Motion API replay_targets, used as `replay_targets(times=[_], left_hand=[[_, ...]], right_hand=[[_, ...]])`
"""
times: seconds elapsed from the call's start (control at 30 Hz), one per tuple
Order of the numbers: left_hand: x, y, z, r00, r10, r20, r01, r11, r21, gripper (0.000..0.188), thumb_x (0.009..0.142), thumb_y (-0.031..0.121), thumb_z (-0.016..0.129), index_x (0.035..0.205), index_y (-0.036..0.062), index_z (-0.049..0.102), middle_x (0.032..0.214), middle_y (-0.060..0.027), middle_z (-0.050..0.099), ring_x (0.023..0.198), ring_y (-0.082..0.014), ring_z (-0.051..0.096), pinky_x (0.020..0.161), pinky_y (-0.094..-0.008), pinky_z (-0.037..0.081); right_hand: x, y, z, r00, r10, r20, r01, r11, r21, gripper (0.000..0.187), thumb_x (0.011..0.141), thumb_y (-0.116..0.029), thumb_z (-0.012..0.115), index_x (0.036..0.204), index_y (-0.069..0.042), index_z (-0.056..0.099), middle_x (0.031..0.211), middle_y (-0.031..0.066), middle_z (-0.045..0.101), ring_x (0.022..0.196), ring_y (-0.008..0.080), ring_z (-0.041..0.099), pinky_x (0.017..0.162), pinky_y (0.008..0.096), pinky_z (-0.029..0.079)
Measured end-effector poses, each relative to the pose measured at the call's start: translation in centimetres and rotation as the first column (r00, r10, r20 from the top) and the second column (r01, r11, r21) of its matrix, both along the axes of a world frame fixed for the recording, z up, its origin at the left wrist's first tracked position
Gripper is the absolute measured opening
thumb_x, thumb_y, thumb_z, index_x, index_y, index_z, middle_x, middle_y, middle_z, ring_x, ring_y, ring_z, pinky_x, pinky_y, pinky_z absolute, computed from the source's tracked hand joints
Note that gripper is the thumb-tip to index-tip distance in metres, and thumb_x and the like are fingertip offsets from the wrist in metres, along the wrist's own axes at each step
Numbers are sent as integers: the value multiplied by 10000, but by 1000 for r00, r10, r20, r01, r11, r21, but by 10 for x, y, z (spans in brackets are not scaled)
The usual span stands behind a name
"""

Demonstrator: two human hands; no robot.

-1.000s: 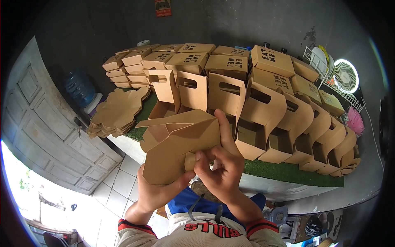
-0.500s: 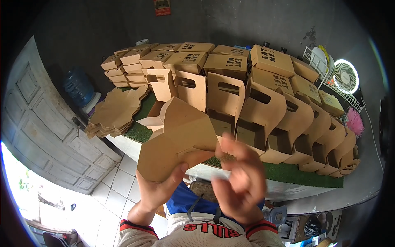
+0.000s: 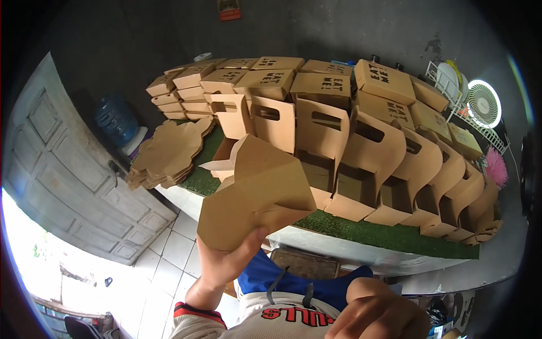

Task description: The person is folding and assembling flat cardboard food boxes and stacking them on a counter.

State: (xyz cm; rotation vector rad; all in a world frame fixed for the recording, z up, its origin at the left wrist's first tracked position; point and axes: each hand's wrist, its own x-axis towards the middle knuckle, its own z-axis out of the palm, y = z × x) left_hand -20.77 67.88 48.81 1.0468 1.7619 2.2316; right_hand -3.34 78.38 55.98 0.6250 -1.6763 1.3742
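A partly folded brown cardboard box (image 3: 254, 189) is tilted in front of me, its flaps standing out at angles. My left hand (image 3: 234, 260) grips it from below, the thumb pressed on its lower edge. Down at the lower right, close to my shirt, my right hand (image 3: 378, 313) is apart from the box with its fingers curled. Whatever it may hold is hidden under the fingers. Beyond the held box, a row of open boxes with handle cut-outs (image 3: 322, 135) stands along the table.
Closed printed boxes (image 3: 322, 87) are stacked behind the row. Flat cardboard blanks (image 3: 169, 150) lie in a pile at the left end of the green turf mat (image 3: 361, 229). A water jug (image 3: 116, 121) stands by the door (image 3: 84, 169). At the right are a dish rack (image 3: 477, 127) and a white fan (image 3: 484, 104).
My right hand has moved away from the box, down and to the right toward my body. The left hand still holds the box; the whole view has shifted slightly.
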Motion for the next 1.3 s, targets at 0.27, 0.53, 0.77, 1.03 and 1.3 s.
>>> replay_targets(times=[0.27, 0.53, 0.77, 1.03, 1.3], left_hand=[[-4, 0, -3, 995, 6, -101, -3, 1000, 27, 500, 790, 82, 776, 1213, -61, 551, 1081, -120, 666, 998, -181, 629, 857, -309, 494], [5, -4, -1, 989, -142, 26, 144, 988, -62, 693, 683, 123, 840, 1269, -52, 513, 1136, -130, 653, 1057, -215, 635, 906, -342, 499], [-1, 0, 2, 959, -284, 7, 284, 957, -64, 647, 777, 41, 775, 1337, -56, 467, 1198, -131, 630, 1072, -196, 619, 915, -332, 493], [-3, 1, -3, 969, -241, 60, 246, 966, -83, 698, 708, 105, 806, 1310, -60, 494, 1188, -157, 645, 1074, -232, 641, 908, -360, 515], [-6, 3, -3, 971, -236, 25, 237, 964, -122, 666, 712, 85, 788, 1298, -63, 508, 1172, -153, 652, 1054, -230, 652, 889, -354, 529]], right_hand=[[15, 50, -48, 774, 590, 230, -618, 783, 72, 229, 946, -158, 581, 1073, 29, 618, 1029, 148, 663, 847, 244, 667, 703, 314, 528], [-50, 81, -38, 844, -509, 169, 478, 857, 194, 526, 816, -101, 753, 1279, 51, 555, 1166, 184, 648, 1006, 280, 673, 808, 333, 533], [-79, 83, -33, 912, -373, 169, 317, 904, 285, 361, 819, -175, 781, 1129, -19, 681, 1089, 158, 691, 925, 273, 703, 788, 339, 553], [-77, 82, -38, 907, -409, 100, 333, 842, 424, 402, 690, -246, 875, 1027, -70, 745, 1110, 181, 691, 942, 297, 698, 790, 348, 555], [-74, 86, -37, 919, -355, 172, 257, 869, 423, 364, 720, -138, 838, 1061, -65, 736, 1148, 197, 674, 975, 305, 692, 807, 352, 551]])
